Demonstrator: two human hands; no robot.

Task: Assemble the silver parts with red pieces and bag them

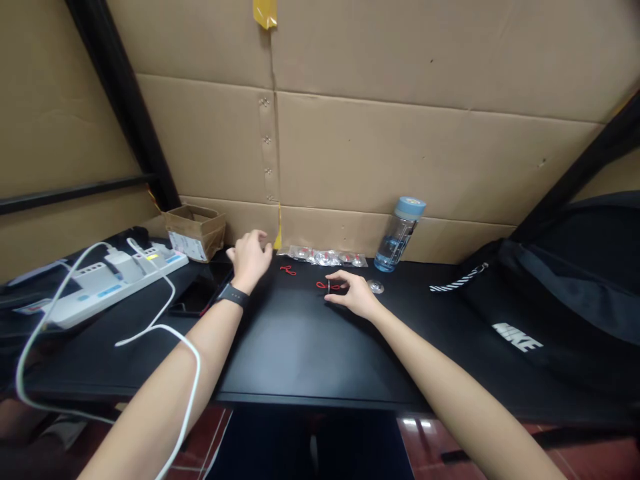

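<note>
My right hand [354, 292] pinches a small thin piece, seen edge-on, between thumb and fingers just above the black table [300, 360]. Loops of red cord [323, 285] stick out on both sides of that piece. Just behind the same hand lies a clear round plastic disc [376, 287]. My left hand [251, 258], with a dark band on its wrist, hovers near the cardboard wall with its fingers apart and nothing visible in them. To its right a loose red cord [288, 270] rests on the table.
A strip of clear packets with red bits [327, 257] lies along the wall. Right of it stands a blue-lidded water bottle [400, 235]. A black bag [540, 313] fills the right side. At left are a cardboard box [197, 230], a power strip [115, 287], white cable and a phone [195, 297].
</note>
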